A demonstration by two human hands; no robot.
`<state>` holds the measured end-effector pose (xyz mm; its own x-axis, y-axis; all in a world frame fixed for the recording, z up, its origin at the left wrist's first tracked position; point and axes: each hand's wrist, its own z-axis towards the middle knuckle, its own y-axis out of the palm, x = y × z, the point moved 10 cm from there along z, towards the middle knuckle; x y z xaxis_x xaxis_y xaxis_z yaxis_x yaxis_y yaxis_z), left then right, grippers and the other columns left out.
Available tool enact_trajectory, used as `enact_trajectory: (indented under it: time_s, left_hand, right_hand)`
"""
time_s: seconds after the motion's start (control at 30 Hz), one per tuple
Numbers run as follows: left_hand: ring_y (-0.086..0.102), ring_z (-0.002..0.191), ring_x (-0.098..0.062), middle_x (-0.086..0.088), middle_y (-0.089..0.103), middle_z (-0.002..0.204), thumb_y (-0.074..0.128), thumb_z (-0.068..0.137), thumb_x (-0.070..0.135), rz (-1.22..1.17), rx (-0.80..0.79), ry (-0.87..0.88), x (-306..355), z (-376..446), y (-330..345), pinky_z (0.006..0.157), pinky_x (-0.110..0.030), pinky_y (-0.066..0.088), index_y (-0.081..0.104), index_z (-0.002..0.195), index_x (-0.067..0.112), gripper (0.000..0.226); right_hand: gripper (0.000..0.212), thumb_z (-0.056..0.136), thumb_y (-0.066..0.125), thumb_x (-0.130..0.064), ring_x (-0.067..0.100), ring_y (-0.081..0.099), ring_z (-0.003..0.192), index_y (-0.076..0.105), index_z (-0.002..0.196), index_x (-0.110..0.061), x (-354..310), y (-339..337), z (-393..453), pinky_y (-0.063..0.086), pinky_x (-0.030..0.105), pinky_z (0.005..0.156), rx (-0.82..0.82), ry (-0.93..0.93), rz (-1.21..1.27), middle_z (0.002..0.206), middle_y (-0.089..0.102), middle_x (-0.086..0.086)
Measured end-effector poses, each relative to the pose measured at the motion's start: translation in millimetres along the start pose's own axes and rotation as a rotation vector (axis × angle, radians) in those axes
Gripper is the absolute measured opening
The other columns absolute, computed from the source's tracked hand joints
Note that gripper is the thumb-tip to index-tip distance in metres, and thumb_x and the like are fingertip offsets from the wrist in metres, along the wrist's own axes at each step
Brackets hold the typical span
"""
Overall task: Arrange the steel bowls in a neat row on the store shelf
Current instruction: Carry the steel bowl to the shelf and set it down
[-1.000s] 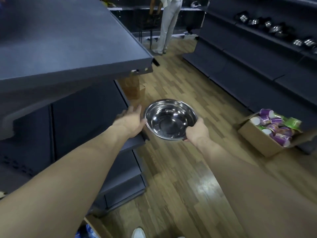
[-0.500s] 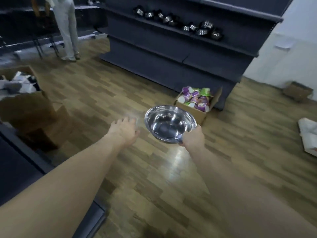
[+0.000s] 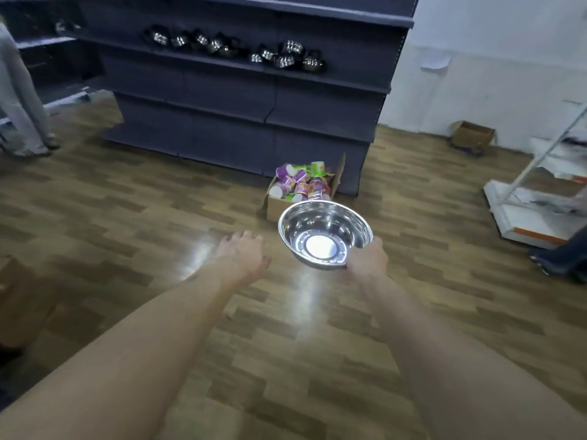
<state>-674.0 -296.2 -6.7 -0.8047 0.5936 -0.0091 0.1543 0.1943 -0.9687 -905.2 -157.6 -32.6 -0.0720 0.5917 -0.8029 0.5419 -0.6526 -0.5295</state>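
Head view: the right hand [image 3: 367, 257] is gripping the steel bowl [image 3: 324, 236] at its near rim, fingers closed around the edge and mostly hidden beneath. The left hand [image 3: 243, 254] is hanging empty just beside it, fingers loosely spread. The bowl is riding above the floor [image 3: 127, 217], well short of the shelf [image 3: 317, 78] carrying other bowls [image 3: 286, 57]. Judgement: light, rigid, slick; a rim pinch is working. Surface is looking polished, round, mirror-bright at base.
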Motion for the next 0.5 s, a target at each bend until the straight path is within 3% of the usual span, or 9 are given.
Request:
enact_trajectory:
  time_s: [0.07, 0.13, 0.27, 0.33, 0.4, 0.5]
  left_hand:
    - [0.041, 0.136, -0.030, -0.012, 0.044, 0.145, 0.039, 0.098, 0.046, 0.020, -0.009, 0.027, 19.9, 18.1, -4.0, 0.112, -0.043, 0.032, 0.040, 0.141, 0.014, 0.053]
    - [0.043, 0.134, -0.031, -0.011, 0.044, 0.145, 0.039, 0.098, 0.046, 0.031, -0.006, 0.053, 35.7, 35.7, -11.2, 0.112, -0.043, 0.032, 0.037, 0.144, 0.015, 0.056]
    - [0.042, 0.134, -0.031, -0.010, 0.042, 0.146, 0.040, 0.099, 0.046, 0.039, -0.017, 0.074, 52.3, 76.0, -23.9, 0.108, -0.043, 0.034, 0.035, 0.146, 0.016, 0.057]
    - [0.043, 0.133, -0.031, -0.010, 0.044, 0.144, 0.042, 0.098, 0.046, 0.043, -0.022, 0.089, 54.2, 102.1, -27.4, 0.107, -0.043, 0.035, 0.037, 0.144, 0.016, 0.055]
    - [0.044, 0.132, -0.031, -0.010, 0.045, 0.143, 0.043, 0.097, 0.046, 0.051, -0.018, 0.100, 52.8, 133.2, -32.1, 0.108, -0.044, 0.036, 0.038, 0.144, 0.016, 0.056]
    - [0.046, 0.130, -0.031, -0.010, 0.046, 0.142, 0.044, 0.097, 0.047, 0.048, -0.005, 0.103, 43.7, 186.6, -45.7, 0.106, -0.043, 0.038, 0.040, 0.143, 0.016, 0.056]
  right_hand:
    - [0.048, 0.095, 0.057, -0.005, 0.024, 0.054, 0.075, 0.045, 0.141, -0.005, -1.9, -11.7, 20.2, 0.029, 0.012, 0.025, 0.010, 0.016, 0.027, 0.134, 0.060, 0.016]
    - [0.048, 0.095, 0.054, -0.005, 0.019, 0.055, 0.068, 0.044, 0.141, -0.005, -4.5, -16.0, 44.4, 0.032, 0.012, 0.030, 0.021, 0.026, 0.037, 0.133, 0.058, 0.015]
    - [0.051, 0.089, 0.050, 0.001, 0.034, 0.071, 0.088, 0.045, 0.139, -0.006, -17.7, -11.6, 80.5, 0.063, 0.039, 0.065, 0.021, 0.064, 0.111, 0.120, 0.059, 0.011]
    - [0.051, 0.085, 0.052, 0.003, 0.039, 0.070, 0.099, 0.047, 0.136, -0.005, -28.0, -5.2, 101.1, 0.064, 0.045, 0.071, 0.012, 0.064, 0.093, 0.122, 0.060, 0.013]
    - [0.050, 0.084, 0.053, -0.002, 0.040, 0.069, 0.104, 0.049, 0.134, -0.004, -43.4, -0.9, 124.9, 0.061, 0.041, 0.072, 0.034, 0.049, 0.053, 0.123, 0.062, 0.015]
    - [0.051, 0.077, 0.053, -0.012, 0.040, 0.069, 0.107, 0.052, 0.128, -0.006, -72.3, 4.1, 164.8, 0.060, 0.047, 0.087, 0.083, 0.014, 0.048, 0.122, 0.066, 0.014]
